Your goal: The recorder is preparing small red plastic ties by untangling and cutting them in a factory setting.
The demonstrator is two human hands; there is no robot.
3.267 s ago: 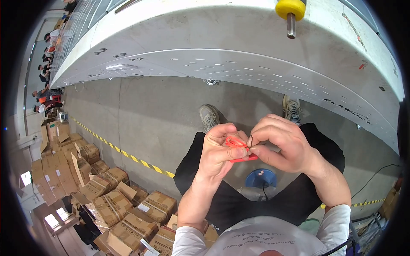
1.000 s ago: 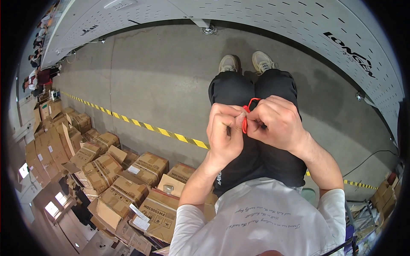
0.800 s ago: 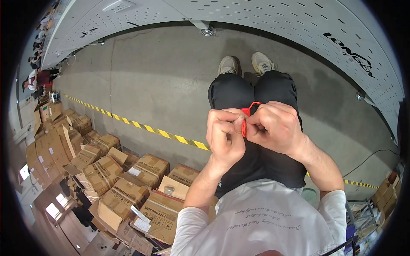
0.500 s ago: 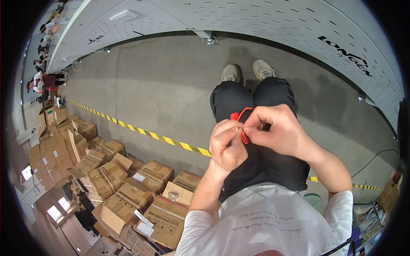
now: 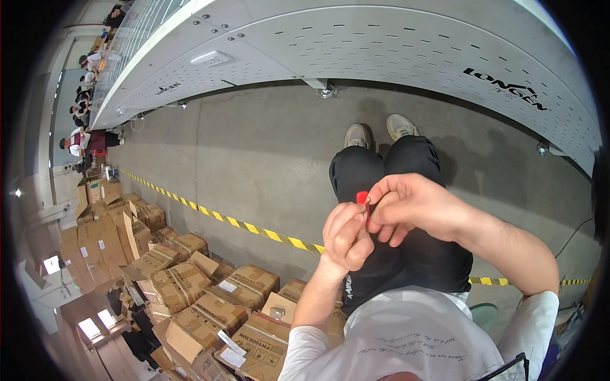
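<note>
A small red part (image 5: 363,199) sits pinched between the fingertips of both hands, held over my lap and black trousers (image 5: 406,254). My left hand (image 5: 346,236) curls around it from below. From the right, my right hand (image 5: 413,206) grips its upper end with thumb and forefinger. Most of the red part is hidden by my fingers. My two shoes (image 5: 381,131) rest on the concrete floor just beyond.
A long grey perforated machine housing (image 5: 381,57) curves across the top. Yellow-black floor tape (image 5: 254,230) crosses the concrete. Several brown cardboard boxes (image 5: 190,286) are stacked at lower left. Other people stand far off at upper left (image 5: 86,136).
The view has tilted, so the hands sit lower in the picture. Less of the red part shows now; earlier a red loop stuck out above the fingers.
</note>
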